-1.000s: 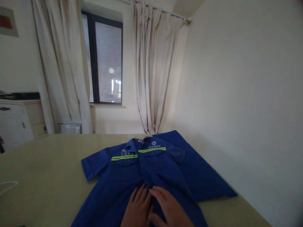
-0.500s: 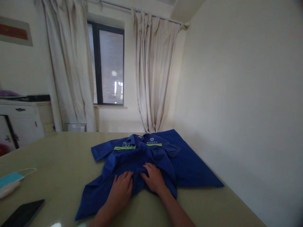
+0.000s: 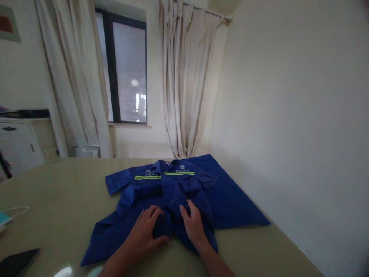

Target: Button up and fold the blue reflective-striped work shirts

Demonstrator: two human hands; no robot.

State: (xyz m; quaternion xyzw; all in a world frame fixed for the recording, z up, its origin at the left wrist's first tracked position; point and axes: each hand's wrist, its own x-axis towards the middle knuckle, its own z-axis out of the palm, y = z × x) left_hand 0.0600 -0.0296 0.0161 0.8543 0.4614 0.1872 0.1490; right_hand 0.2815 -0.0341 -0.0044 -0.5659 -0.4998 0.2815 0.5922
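Observation:
A blue short-sleeved work shirt (image 3: pixel 141 196) lies front up on the table, its collar away from me. Pale lettering and a yellow-green stripe run across its chest. My left hand (image 3: pixel 147 231) rests on the lower front, thumb spread wide from the fingers, holding nothing. To its right, my right hand (image 3: pixel 193 223) has thumb and fingers closed on a raised fold near the front opening. The fingertips are partly hidden by cloth. Beneath the shirt's right side, a flat piece of blue cloth (image 3: pixel 233 204) spreads toward the wall.
The greenish tabletop (image 3: pixel 66 192) meets a white wall (image 3: pixel 288 115) on the right. At the left edge are a dark flat phone-like object (image 3: pixel 19 261) and part of a light blue face mask (image 3: pixel 4 217). Behind stand curtains (image 3: pixel 187 77), a window and a white cabinet (image 3: pixel 17 142).
My left thumb has swung out from the fingers. My right hand has moved slightly right and gathered a fold. The front's middle looks flatter, and the view has turned slightly right and down.

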